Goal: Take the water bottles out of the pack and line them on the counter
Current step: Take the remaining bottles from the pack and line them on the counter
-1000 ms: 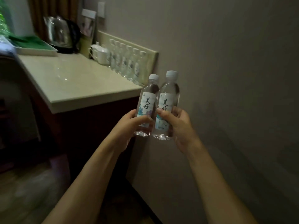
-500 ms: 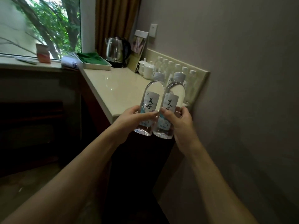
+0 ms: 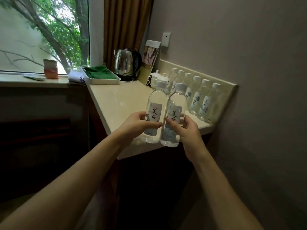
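At frame centre, the left hand (image 3: 137,124) grips one water bottle (image 3: 155,112) and the right hand (image 3: 186,128) grips another bottle (image 3: 174,117), upright, touching, above the counter (image 3: 126,100). A row of bottles (image 3: 197,95) lines the backsplash right of centre.

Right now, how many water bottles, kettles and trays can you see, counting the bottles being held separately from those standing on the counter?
Bottles held: 2, the left-hand bottle in the left hand, the right-hand bottle in the right hand
Bottles in the row on the counter: 6 visible
Kettle: 1
Tray: 1
Total: 10
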`<state>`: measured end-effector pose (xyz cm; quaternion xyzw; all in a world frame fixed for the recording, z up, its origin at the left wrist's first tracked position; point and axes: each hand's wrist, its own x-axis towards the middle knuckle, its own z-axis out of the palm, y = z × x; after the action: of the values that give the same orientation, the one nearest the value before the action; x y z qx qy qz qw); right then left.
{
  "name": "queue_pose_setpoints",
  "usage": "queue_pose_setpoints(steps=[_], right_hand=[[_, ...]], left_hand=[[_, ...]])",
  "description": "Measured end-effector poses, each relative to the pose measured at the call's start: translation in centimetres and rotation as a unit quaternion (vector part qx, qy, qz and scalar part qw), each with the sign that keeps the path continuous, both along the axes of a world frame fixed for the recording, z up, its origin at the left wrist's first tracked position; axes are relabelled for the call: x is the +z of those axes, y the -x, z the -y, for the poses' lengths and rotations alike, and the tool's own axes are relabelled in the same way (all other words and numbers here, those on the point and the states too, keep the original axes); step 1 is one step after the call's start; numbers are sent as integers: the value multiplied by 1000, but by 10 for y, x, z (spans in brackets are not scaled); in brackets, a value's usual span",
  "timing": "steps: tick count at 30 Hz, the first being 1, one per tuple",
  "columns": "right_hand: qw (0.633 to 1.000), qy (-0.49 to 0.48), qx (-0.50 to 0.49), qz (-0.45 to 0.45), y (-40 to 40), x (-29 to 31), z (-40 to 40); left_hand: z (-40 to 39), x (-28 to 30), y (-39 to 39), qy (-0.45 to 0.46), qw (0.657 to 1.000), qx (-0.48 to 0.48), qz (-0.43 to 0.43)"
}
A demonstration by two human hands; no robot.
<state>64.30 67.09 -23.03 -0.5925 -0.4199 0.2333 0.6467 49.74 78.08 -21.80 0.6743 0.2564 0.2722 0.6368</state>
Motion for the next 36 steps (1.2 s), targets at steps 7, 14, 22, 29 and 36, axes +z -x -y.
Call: queue_pose_setpoints(steps=[7, 14, 22, 29, 36], right_hand=[[999, -4, -40, 19, -43, -8, -65], [995, -6, -81, 50, -63, -16, -109], [978, 50, -170, 113, -57, -17, -154], [957, 103, -248, 110, -32, -10, -183], [920, 170, -335, 114, -12, 2, -191]], left_hand=[[-68, 3, -51, -42, 999, 9, -25], [-120, -4, -80, -78, 997, -6, -16], [-189, -13, -105, -109, 992, -60, 4], [-235, -21, -113, -134, 984, -118, 10], [-250, -23, -118, -177, 973, -150, 9]])
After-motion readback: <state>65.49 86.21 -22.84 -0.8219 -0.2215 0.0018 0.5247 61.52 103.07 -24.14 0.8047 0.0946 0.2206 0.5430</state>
